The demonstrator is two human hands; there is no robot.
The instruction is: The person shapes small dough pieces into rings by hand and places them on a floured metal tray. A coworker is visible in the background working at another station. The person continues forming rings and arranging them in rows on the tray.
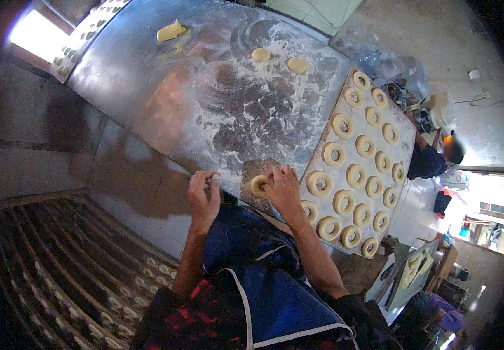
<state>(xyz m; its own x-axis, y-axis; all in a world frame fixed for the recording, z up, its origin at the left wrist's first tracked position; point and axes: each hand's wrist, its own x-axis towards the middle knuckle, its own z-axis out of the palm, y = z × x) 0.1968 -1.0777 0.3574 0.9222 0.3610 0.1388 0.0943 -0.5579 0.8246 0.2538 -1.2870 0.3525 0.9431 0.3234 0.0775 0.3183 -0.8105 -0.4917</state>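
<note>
At the table's near edge, my right hand grips a raw dough ring by its right side, with the fingers at its hole. My left hand is raised just left of it, fingers curled in and apart from the ring. Whether anything small lies in those fingers I cannot make out. Two flat dough rounds rest on the floured metal table farther off. To the right of my right hand, a board bears several rows of dough rings.
A yellow lump sits at the table's far left. Slatted racks with more rings stand at the lower left, and another tray of rings at the far left. Beyond the board is a person in dark clothes; another person is at the lower right.
</note>
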